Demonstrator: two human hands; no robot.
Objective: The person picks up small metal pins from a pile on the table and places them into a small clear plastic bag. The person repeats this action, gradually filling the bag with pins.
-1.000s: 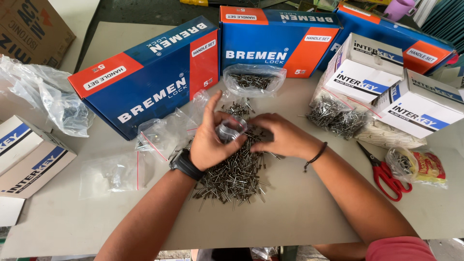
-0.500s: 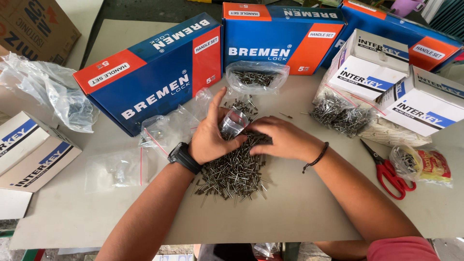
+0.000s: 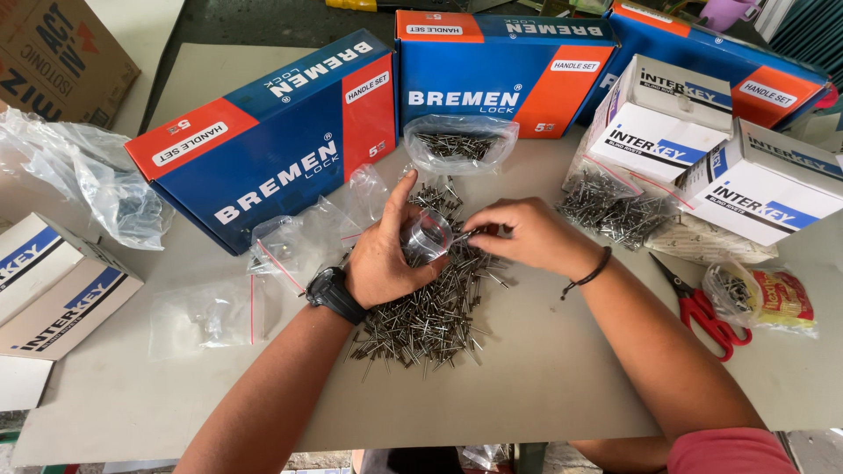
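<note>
My left hand (image 3: 384,254), with a black watch on the wrist, holds a small clear plastic bag (image 3: 428,235) open above a pile of grey metal rivets (image 3: 430,312) on the table. My right hand (image 3: 518,233) pinches a few rivets at the bag's mouth. A cord band circles the right wrist. Both hands hover over the upper end of the pile.
Long blue and orange boxes (image 3: 263,145) line the back. A filled clear bag of rivets (image 3: 458,143) lies beyond the hands. Empty zip bags (image 3: 211,312) lie left, white cartons (image 3: 667,118) and more rivets (image 3: 615,211) right. Red scissors (image 3: 702,307) lie near a rubber-band packet (image 3: 773,298).
The bag in my left hand has turned so its round mouth faces up. My right hand has shifted slightly right, bringing rivets to the opening.
</note>
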